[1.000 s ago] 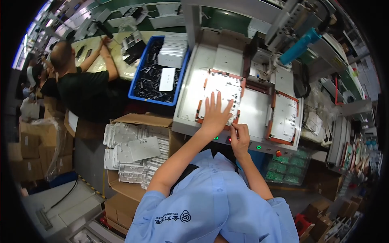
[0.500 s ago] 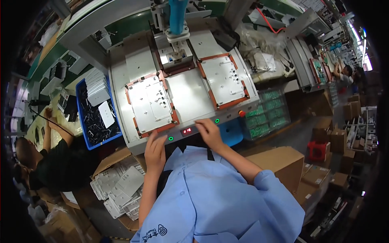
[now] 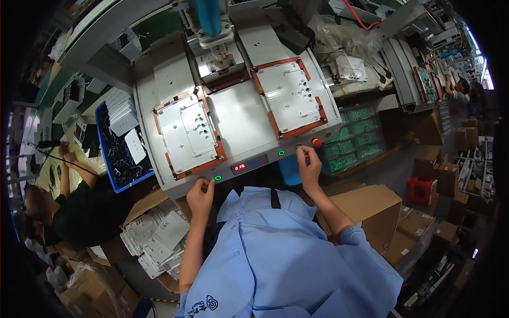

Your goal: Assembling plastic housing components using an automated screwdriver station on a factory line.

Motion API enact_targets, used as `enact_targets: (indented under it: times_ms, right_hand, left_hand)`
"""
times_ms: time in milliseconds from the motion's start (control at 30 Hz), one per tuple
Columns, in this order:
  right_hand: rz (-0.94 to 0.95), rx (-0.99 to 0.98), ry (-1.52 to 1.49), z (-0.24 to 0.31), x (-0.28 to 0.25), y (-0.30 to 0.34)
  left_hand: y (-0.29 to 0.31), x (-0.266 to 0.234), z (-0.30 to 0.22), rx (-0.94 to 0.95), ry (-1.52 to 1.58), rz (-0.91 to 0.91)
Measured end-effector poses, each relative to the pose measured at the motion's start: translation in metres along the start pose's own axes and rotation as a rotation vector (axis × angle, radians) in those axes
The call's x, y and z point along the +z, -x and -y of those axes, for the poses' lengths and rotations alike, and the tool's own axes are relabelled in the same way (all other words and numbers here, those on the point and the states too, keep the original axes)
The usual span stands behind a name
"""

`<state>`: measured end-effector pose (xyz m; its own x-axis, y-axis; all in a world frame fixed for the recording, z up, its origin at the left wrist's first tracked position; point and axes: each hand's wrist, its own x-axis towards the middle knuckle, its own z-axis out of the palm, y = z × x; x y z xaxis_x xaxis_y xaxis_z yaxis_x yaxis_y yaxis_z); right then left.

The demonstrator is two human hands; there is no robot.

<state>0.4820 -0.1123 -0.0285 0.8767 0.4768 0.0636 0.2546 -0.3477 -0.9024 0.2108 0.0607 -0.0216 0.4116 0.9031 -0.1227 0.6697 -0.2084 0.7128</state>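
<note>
My left hand (image 3: 201, 197) is at the front panel (image 3: 254, 161) of a metal press machine, just left of a green-lit round button (image 3: 218, 178). Its fingers are curled together against the panel edge, and what they touch is hidden. Right of a second green-lit button (image 3: 281, 153), my right hand (image 3: 309, 168) has its fingertips pinched at the panel, close to a red knob (image 3: 317, 143). I cannot make out what lies between them. On the machine bed, two white flat panels, one left (image 3: 186, 132) and one right (image 3: 290, 96), rest in orange-brown frames.
A press head with a blue cylinder (image 3: 209, 18) stands between the frames. At left are a blue bin (image 3: 126, 186) of dark parts and a box of white panels (image 3: 159, 238). Green boards in clear trays (image 3: 354, 139) and a cardboard box (image 3: 366, 209) are at right. A co-worker (image 3: 79, 209) sits left.
My right hand has moved right along the panel, from beside the display to near the red knob. The left hand has drawn back from the left frame, its fingers curling. The view has shifted slightly.
</note>
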Motion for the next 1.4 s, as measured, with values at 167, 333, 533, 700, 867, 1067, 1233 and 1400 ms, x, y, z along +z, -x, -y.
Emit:
enact_targets:
  times_ms: [167, 333, 533, 700, 867, 1067, 1233, 1400]
  right_hand:
    - [-0.246, -0.105, -0.065, 0.026, -0.031, -0.057]
    - [-0.176, -0.138, -0.013, 0.027, -0.037, -0.093]
    - [-0.082, -0.169, 0.073, 0.028, -0.042, -0.091]
    - [-0.097, -0.146, 0.055, 0.023, -0.041, -0.093]
    - [-0.009, -0.045, 0.011, 0.023, -0.035, -0.091]
    - [-0.066, -0.099, 0.002, 0.022, -0.043, -0.093]
    - [-0.051, -0.15, 0.154, 0.029, -0.044, -0.101]
    - [-0.086, -0.115, 0.389, 0.033, -0.045, -0.12]
  left_hand:
    - [0.004, 0.002, -0.002, -0.023, -0.07, -0.037]
    - [0.006, 0.002, -0.004, -0.081, -0.062, -0.035]
    - [0.007, 0.007, -0.004, -0.035, 0.012, -0.054]
    - [0.008, 0.013, -0.012, -0.103, -0.057, -0.07]
    - [0.014, 0.015, -0.02, -0.198, -0.133, -0.166]
    - [0.012, 0.02, -0.016, -0.234, -0.067, -0.175]
    - [0.025, 0.006, 0.029, -0.267, 0.174, -0.044]
    - [0.052, -0.026, 0.095, -0.398, 0.214, -0.368]
